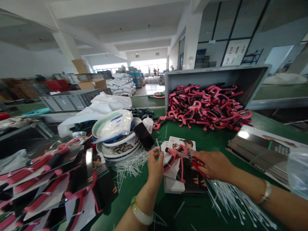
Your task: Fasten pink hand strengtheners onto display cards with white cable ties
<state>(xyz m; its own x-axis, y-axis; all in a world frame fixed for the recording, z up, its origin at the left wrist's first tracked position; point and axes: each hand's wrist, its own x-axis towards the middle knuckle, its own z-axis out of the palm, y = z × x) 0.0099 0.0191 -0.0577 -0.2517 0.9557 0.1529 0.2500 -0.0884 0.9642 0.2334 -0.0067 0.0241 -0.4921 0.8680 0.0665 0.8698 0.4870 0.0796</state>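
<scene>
Scissors with red handles (pixel 199 164) are in my right hand (pixel 214 165), their blades pointing left over a pink-and-black hand tool (pixel 182 163) that looks like pliers. That tool lies on a stack of printed cards (pixel 175 186) in front of me. My left hand (pixel 156 163) is just left of the tool, its fingertips pinched together, with a thin white cable tie (pixel 157 141) sticking up from them. Loose white cable ties (pixel 231 199) lie under my right forearm, and more cable ties (pixel 130 166) lie to the left of my left hand.
A grey bin (pixel 216 72) tipped on its side spills pink-and-black tools (pixel 204 106) at the back. Carded tools (pixel 48 186) pile up at left. Stacked bowls (pixel 117 150) and a black phone (pixel 143 136) stand behind my left hand. More cards (pixel 260 150) lie at right.
</scene>
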